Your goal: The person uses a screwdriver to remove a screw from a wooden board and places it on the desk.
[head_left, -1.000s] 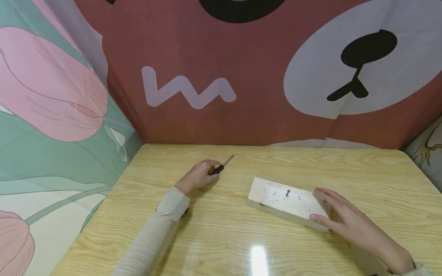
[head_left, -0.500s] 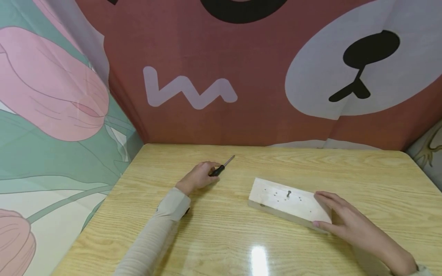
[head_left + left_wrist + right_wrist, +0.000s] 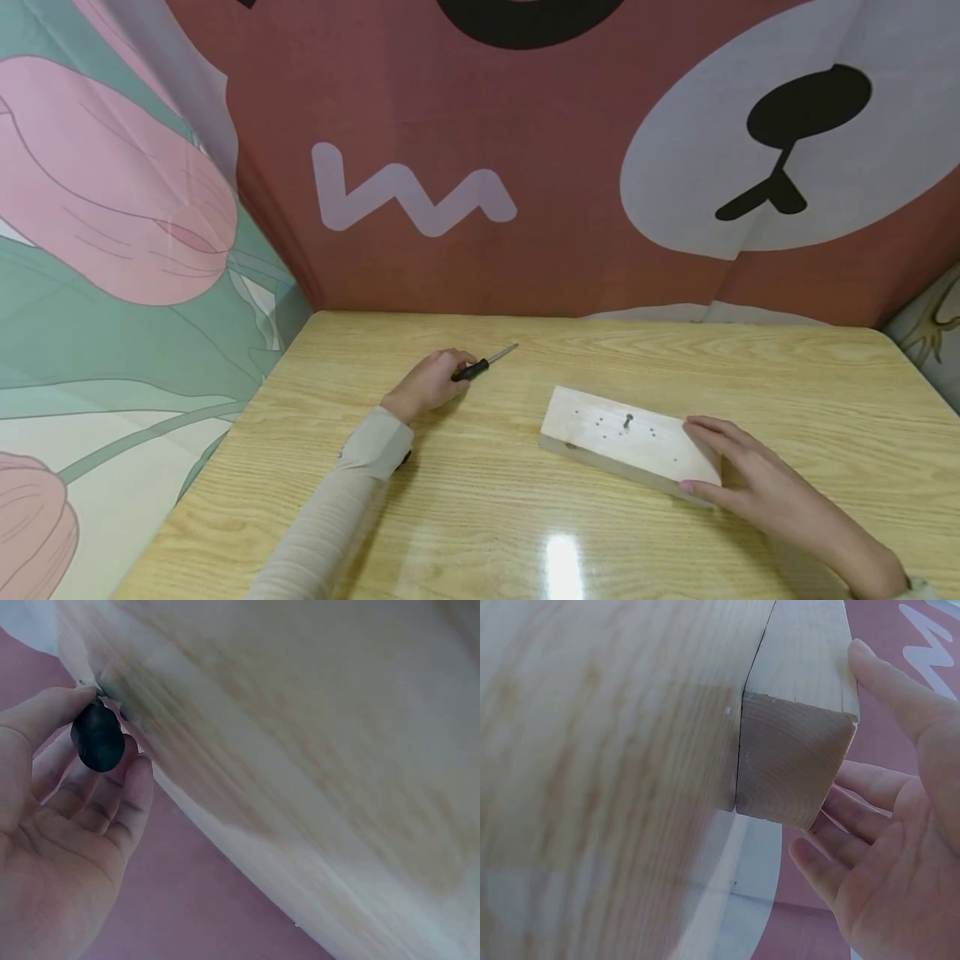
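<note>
In the head view my left hand [image 3: 433, 383] holds a screwdriver by its black handle [image 3: 471, 370], the metal shaft pointing away to the right. The left wrist view shows the handle end [image 3: 99, 739] between thumb and curled fingers. My right hand [image 3: 780, 492] spans the right end of a pale wooden block [image 3: 600, 437], thumb at its near side and fingers at the far side. The right wrist view has the block's end face [image 3: 791, 761] beside those fingers. A screw [image 3: 627, 421] stands upright in the block's top, among several small holes.
The block lies flat on a wood-grain table [image 3: 465, 517], right of the screwdriver. A red cloth with a bear print [image 3: 540, 250] hangs behind the table's far edge. Another printed cloth [image 3: 135, 333] is on the left.
The screwdriver has turned in my left hand, its tip swinging right and slightly toward me. My right hand has shifted a little at the block's end. The block lies almost where it was.
</note>
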`<state>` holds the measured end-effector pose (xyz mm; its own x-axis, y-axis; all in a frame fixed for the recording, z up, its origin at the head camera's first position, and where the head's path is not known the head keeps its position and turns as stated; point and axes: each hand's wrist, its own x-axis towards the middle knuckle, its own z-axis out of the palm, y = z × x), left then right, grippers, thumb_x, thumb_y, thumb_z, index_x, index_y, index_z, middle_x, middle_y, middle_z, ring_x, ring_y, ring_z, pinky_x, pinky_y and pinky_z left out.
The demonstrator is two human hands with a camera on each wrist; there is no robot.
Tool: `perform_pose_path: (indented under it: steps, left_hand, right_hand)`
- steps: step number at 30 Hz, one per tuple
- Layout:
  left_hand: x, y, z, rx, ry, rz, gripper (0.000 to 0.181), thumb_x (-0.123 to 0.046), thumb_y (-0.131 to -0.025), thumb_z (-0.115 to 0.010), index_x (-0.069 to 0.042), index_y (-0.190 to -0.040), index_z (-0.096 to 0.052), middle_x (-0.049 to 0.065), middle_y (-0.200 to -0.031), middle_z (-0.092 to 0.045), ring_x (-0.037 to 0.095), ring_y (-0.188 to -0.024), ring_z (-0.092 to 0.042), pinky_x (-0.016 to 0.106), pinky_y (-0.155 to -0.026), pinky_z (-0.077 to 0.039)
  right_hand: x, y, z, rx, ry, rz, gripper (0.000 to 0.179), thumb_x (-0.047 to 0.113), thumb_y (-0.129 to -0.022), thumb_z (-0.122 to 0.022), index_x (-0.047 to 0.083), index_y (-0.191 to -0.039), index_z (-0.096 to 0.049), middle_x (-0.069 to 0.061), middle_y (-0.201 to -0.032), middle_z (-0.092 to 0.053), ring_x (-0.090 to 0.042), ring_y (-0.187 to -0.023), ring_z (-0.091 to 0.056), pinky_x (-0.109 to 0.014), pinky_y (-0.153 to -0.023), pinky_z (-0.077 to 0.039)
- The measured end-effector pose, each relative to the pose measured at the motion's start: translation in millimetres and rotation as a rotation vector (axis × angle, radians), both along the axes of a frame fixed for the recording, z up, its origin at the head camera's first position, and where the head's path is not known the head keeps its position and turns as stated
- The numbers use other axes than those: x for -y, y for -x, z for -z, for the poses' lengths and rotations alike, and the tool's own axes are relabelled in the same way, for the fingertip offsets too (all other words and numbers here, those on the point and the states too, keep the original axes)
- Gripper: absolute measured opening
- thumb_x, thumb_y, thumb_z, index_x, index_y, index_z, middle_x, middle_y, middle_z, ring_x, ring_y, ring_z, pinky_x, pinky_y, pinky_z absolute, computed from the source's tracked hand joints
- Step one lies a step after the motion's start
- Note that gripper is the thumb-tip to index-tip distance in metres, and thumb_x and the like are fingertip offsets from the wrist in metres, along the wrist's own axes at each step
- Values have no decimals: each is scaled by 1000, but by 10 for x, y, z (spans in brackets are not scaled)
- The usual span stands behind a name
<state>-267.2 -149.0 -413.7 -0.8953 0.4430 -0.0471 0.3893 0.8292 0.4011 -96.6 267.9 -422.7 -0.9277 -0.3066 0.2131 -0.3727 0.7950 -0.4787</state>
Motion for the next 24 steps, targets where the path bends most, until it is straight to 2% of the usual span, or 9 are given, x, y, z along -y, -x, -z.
perform_pose_path:
  steps: [6,9,12,18,24]
  left_hand:
    - [0,2,-9,-34,-14,-8,35,-6,-91,-67,-7,-125,-66,8,-109,-70,20,-99,-64,38,-92,-55]
    - [0,6,-3,-56,-25,-9,32,-6,-90,-67,-7,-122,-67,8,-108,-70,20,-98,-63,38,-92,-54]
    - [0,1,1,-63,-37,-18,31,-7,-90,-69,-7,-122,-67,9,-110,-70,21,-100,-63,38,-93,-54]
    - [-3,-4,-14,-83,-78,-27,31,-7,-92,-68,-5,-122,-67,14,-118,-69,26,-108,-64,41,-95,-55]
    - [1,-8,-25,-117,-109,-25,31,-8,-93,-66,-4,-124,-67,14,-119,-68,27,-107,-65,41,-94,-56]
  right_hand:
    - [4,7,19,-11,11,-4,73,37,-79,-83,0,-136,-56,-16,-139,-53,-38,-124,-51,-2,-88,-28]
    - [-4,10,21,-19,-8,-16,75,36,-77,-84,0,-137,-55,-16,-139,-53,-39,-124,-52,-14,-91,-40]
    - [-11,7,21,-27,-29,-20,78,37,-75,-86,1,-137,-56,-16,-139,-53,-38,-123,-52,-19,-89,-44]
    - [-9,11,13,-37,-24,-26,78,38,-75,-86,-1,-136,-56,-17,-138,-54,-37,-122,-53,-6,-87,-34]
    - [-14,17,17,-35,-24,-26,78,38,-75,-85,-1,-136,-56,-18,-138,-54,-38,-122,-53,-6,-87,-34]
